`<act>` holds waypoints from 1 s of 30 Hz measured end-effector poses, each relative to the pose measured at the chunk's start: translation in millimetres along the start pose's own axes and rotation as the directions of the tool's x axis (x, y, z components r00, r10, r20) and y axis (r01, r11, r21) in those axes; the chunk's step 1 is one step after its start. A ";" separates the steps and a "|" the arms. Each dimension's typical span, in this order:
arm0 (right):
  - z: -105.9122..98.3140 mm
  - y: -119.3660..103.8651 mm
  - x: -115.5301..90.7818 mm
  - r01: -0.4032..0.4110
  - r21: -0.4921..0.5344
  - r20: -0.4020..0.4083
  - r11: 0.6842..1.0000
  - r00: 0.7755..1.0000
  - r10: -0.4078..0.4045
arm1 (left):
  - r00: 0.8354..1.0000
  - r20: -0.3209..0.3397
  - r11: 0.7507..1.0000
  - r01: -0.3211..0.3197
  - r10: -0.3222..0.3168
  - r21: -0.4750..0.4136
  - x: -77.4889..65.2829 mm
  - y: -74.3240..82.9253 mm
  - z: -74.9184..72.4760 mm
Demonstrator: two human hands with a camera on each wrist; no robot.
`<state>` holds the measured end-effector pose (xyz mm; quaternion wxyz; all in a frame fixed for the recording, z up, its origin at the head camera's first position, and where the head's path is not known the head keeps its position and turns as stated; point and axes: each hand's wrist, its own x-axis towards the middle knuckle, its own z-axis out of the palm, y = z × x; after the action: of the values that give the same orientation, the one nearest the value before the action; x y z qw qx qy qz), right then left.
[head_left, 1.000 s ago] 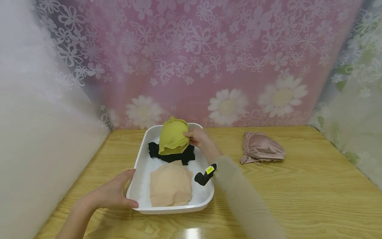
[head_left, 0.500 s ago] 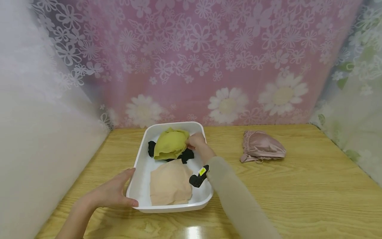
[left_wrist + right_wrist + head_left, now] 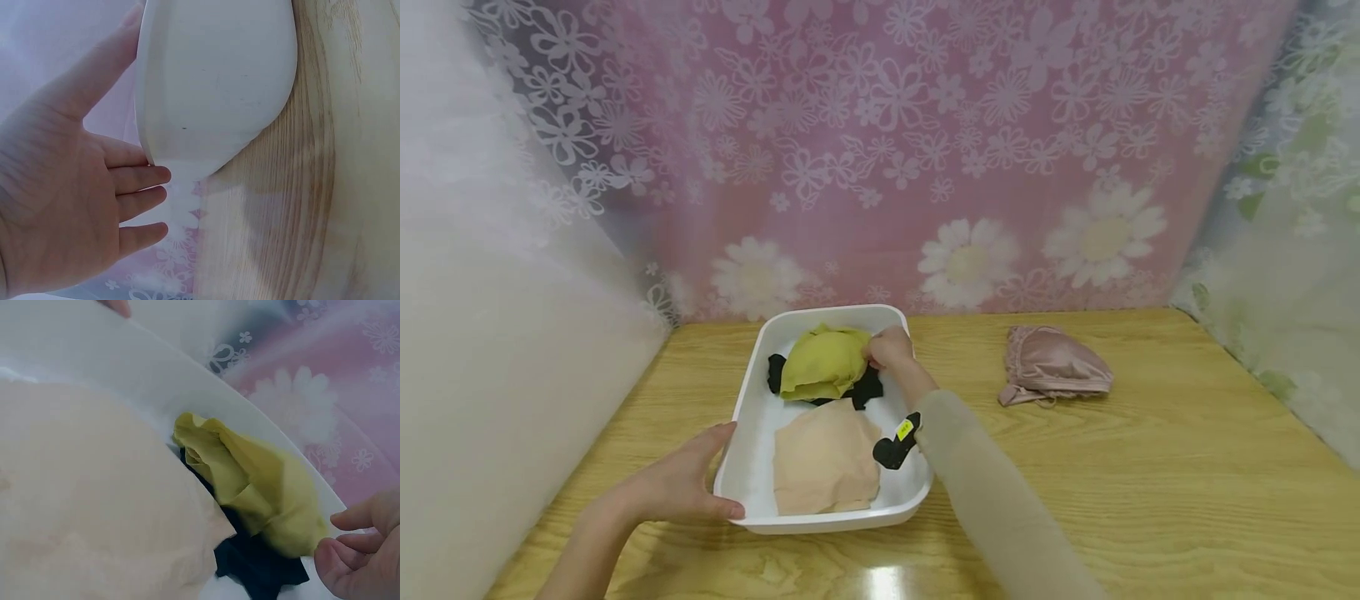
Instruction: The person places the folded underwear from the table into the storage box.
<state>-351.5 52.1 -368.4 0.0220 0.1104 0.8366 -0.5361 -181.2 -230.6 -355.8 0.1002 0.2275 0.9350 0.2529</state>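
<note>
A folded yellow bra (image 3: pixel 823 364) lies at the far end of a white tray (image 3: pixel 748 454), on top of a black garment (image 3: pixel 867 387). At its right edge, my right hand (image 3: pixel 891 348) pinches the fabric; the right wrist view shows thumb and forefinger (image 3: pixel 365 544) at the cloth's edge. Closer to me in the tray is a folded beige garment (image 3: pixel 826 458). My left hand (image 3: pixel 673 483) rests against the tray's near left corner, thumb at the rim and fingers fairly straight along the outer wall (image 3: pixel 219 81).
A folded pink satin bra (image 3: pixel 1056 362) lies on the wooden table (image 3: pixel 1112 475) to the right of the tray. A flowered pink curtain (image 3: pixel 850 167) hangs behind the table, with pale sheets at both sides. A black strap with a yellow label (image 3: pixel 898 442) sits at my right wrist.
My right hand has lowered the yellow bra from a more upright position onto the black garment. Over the last half second it has barely moved. My left hand stays at the tray.
</note>
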 end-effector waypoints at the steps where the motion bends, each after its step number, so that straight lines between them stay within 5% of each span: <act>1: -1.3 -0.9 -0.9 0.019 0.002 -0.002 1.000 1.000 -0.019 | 1.000 0.002 1.000 0.002 -0.002 0.002 -0.3 -0.1 -0.1; 10: -29.9 -12.0 -0.3 0.018 0.256 0.091 0.966 0.995 -0.042 | 1.000 -0.011 1.000 -0.005 0.005 0.013 0.9 -1.1 -0.5; 21: -91.9 -11.1 -0.4 0.013 0.315 0.095 0.949 0.994 -0.046 | 1.000 -0.013 1.000 -0.009 0.009 0.014 0.1 -1.9 0.4; 30: -148.0 3.8 -5.8 0.028 0.206 0.147 0.978 0.987 -0.059 | 1.000 -0.007 1.000 -0.013 0.013 0.009 -0.7 0.6 0.7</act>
<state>-333.0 186.2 -308.0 0.0626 0.0525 0.7756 -0.6259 -180.2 -230.2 -356.1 0.0943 0.2330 0.9350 0.2502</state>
